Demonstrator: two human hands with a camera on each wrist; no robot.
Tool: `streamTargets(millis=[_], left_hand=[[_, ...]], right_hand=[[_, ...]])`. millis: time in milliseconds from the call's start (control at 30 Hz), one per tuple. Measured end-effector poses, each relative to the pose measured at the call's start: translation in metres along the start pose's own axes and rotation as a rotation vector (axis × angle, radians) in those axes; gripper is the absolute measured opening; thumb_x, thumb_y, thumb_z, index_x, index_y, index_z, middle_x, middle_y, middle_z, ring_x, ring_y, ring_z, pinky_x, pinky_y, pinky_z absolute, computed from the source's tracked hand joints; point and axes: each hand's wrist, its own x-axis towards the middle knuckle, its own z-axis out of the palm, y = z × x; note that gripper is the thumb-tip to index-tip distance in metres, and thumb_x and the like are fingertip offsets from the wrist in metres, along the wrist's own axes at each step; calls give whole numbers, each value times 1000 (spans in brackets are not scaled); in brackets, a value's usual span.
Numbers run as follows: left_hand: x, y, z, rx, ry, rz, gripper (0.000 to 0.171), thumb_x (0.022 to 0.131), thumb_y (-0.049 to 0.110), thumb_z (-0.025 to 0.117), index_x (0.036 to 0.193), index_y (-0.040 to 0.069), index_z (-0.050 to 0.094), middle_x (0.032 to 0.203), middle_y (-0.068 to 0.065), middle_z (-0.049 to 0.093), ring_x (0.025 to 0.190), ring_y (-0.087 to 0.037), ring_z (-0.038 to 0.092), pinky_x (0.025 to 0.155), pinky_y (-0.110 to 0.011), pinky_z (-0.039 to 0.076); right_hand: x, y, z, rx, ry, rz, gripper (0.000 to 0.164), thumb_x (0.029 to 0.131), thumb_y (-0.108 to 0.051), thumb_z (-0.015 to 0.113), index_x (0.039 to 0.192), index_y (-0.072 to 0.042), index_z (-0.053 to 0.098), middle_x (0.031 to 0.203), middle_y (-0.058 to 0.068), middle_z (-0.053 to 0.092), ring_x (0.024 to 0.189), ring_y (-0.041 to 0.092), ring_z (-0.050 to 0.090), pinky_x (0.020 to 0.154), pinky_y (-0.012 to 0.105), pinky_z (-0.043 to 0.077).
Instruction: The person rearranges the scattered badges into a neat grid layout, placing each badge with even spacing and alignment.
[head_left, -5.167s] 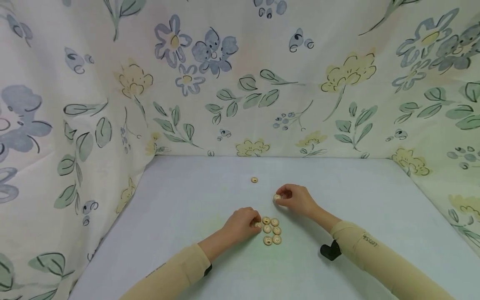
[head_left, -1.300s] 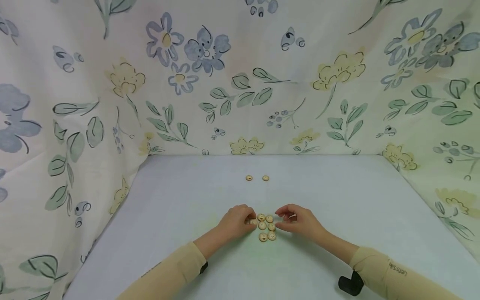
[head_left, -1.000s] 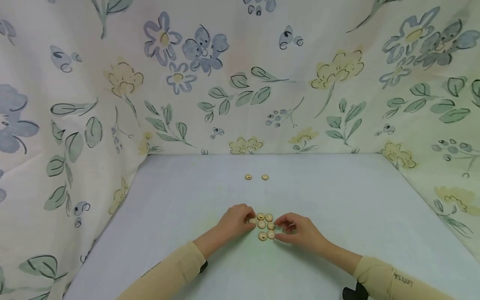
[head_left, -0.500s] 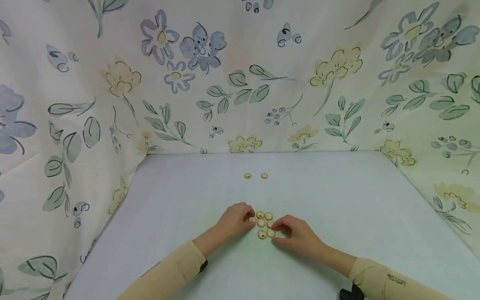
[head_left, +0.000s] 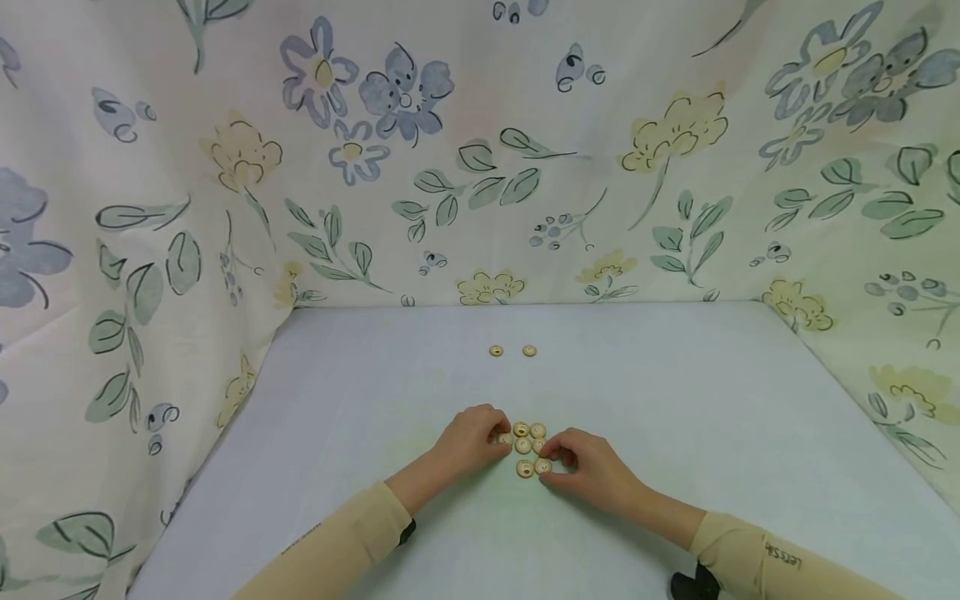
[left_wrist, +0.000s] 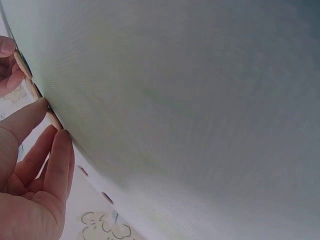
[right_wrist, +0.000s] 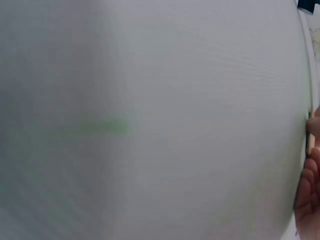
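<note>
My left hand (head_left: 472, 439) pinches a small round wooden disc (head_left: 505, 439) at the left of a close group. In the left wrist view, that disc (left_wrist: 54, 120) sits between thumb and fingertips. The group stands in two columns, with dark marks on some tops, such as the top left disc (head_left: 521, 429) and the lower left disc (head_left: 525, 468). My right hand (head_left: 596, 471) has thumb and forefinger round the lower right disc (head_left: 543, 467). The right wrist view shows a disc edge (right_wrist: 311, 142) between its fingers. The right forefinger partly covers the disc above.
Two more wooden discs, a left one (head_left: 496, 351) and a right one (head_left: 529, 351), lie apart from each other farther back on the white table (head_left: 375, 358). A flowered curtain (head_left: 480, 242) rises behind the table and along its sides.
My right hand has put its earlier disc down at the back, beside the one there, then come forward and closed on the group's lower right disc. My left hand keeps its pinch.
</note>
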Motion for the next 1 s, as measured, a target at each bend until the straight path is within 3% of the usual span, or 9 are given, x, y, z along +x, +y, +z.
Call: streamTargets(millis=[300,633,1000], left_hand=[[0,0,-2,-3,-14,-15,14,81,11,76,93,6,71,77,-1,58,67,-9,47,63,-24,41],[0,0,-2,-6,-13,-5,14,81,11,76,92,5,71,77,-2,59,67,-10,47,63,-25,41],[-1,0,-1,-12,-14,-10,13,81,11,76,92,5,71,75,-1,58,67,-9,47,63,-24,41]], right_hand=[[4,-2,-2,-2,-49,18,21,77,-19,82,92,-13,69,80,-7,60,70,8,52,62,21,43],[3,-3,-5,11,-48,24,20,77,-18,82,92,-13,69,79,-6,61,69,9,53,61,21,44],[11,3,-16,13,-28,109,19,79,-17,81,94,-14,70,80,-11,63,72,7,56,66,23,48]])
